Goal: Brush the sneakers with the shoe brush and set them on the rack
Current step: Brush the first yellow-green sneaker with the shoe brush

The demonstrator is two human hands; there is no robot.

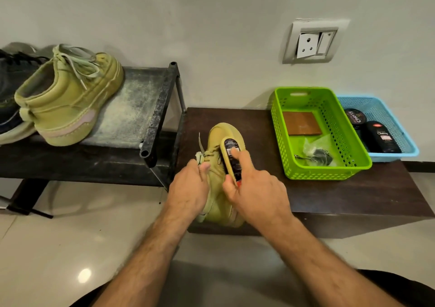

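Sneaker [222, 132] on the dark counter [329, 196] – toe far, heel near. Left hand [188, 189] grips its collar; right hand [256, 189] fingers clasp the brush [231, 158], lengthwise along it. Pale wall [211, 24] behind.

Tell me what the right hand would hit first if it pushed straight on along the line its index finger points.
Probably the toe of the sneaker under the brush that the right hand holds, then the wall; depth is unclear.

"Cherry" in white letters on the round black tin [356, 116] in the blue basket [397, 116]. "Cherry" again on the black bottle [382, 137] next to it, w/ a small red mark above the word. The brush [231, 156] has a black label, but print's too small to read.
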